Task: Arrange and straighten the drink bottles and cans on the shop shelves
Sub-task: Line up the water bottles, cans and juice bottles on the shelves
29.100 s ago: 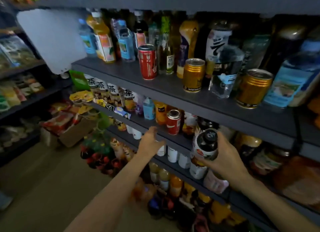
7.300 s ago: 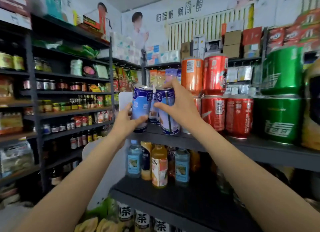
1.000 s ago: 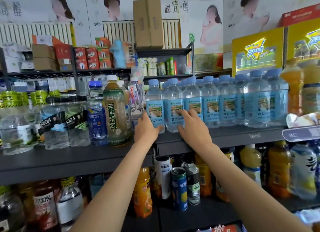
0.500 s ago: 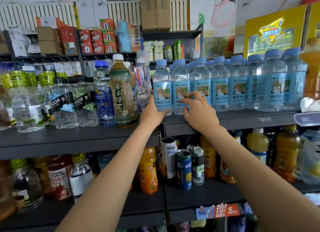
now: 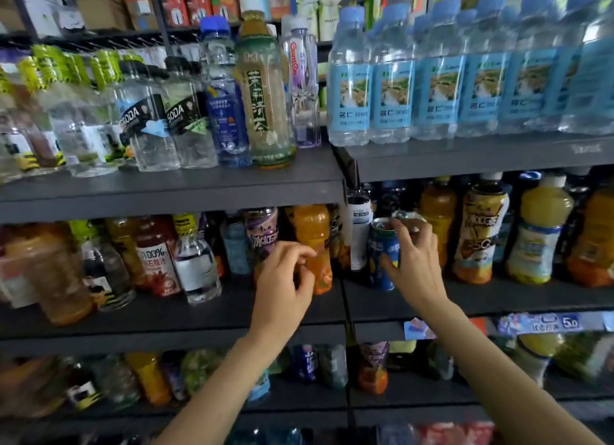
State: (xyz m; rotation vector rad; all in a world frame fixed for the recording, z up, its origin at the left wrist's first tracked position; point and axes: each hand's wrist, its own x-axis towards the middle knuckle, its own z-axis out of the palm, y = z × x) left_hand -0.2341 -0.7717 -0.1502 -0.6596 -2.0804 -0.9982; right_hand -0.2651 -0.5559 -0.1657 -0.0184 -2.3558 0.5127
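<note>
The person is facing the drink shelves and working at the middle shelf (image 5: 199, 315), both arms reaching in. The right hand (image 5: 415, 265) is closing round the blue can (image 5: 382, 261), thumb low on its front and fingers (image 5: 398, 227) curling over the rim, so it is grasping the can. The can is standing upright, its long axis running from twelve to six o'clock, at the front of the shelf just right of the upright divider, with a white-labelled can (image 5: 360, 232) beside it at about ten o'clock.

The left hand (image 5: 285, 278) is hovering in front of the orange juice bottle (image 5: 314, 245), fingers loosely curled and pinching nothing that I can make out. That bottle is also standing upright, at about one o'clock from the left palm, just left of the divider.

I would judge that the right hand, already on the can, is the one about to shift or turn it; the can sits at nine o'clock from that palm. On the upper shelf the blue-labelled water bottles (image 5: 398, 89) are standing in a neat row.
</note>
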